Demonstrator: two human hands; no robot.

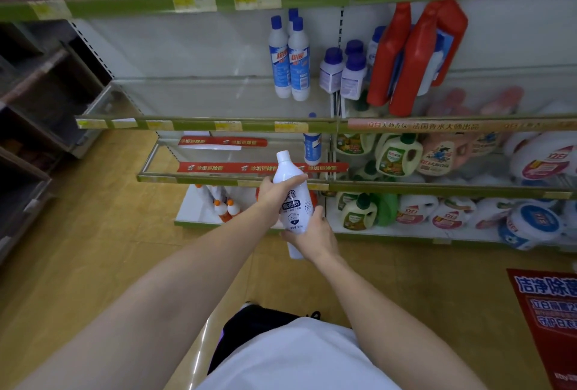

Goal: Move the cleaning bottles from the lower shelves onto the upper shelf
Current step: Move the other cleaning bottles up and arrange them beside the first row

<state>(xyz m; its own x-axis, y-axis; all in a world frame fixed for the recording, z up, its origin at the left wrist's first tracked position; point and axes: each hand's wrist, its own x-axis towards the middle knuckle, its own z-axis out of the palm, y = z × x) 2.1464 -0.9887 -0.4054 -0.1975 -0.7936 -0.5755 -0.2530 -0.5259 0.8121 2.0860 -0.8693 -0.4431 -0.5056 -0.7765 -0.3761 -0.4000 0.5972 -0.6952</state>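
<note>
White bottle (293, 199) held in mid-air in front of lower shelves, long axis near upright, cap end pointing up & slightly left. Left hand (271, 199) grips its upper body; right hand (315, 233) wraps the base. 2 blue-cap bottles (290, 58) stand on upper shelf (203, 124), far.

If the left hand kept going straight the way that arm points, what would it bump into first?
The left hand grips the white bottle near its shoulder, the forearm aiming up and right. Straight on, it would probably first meet the green shelf edge with the red strip just behind the bottle, though depth is unclear.
</note>
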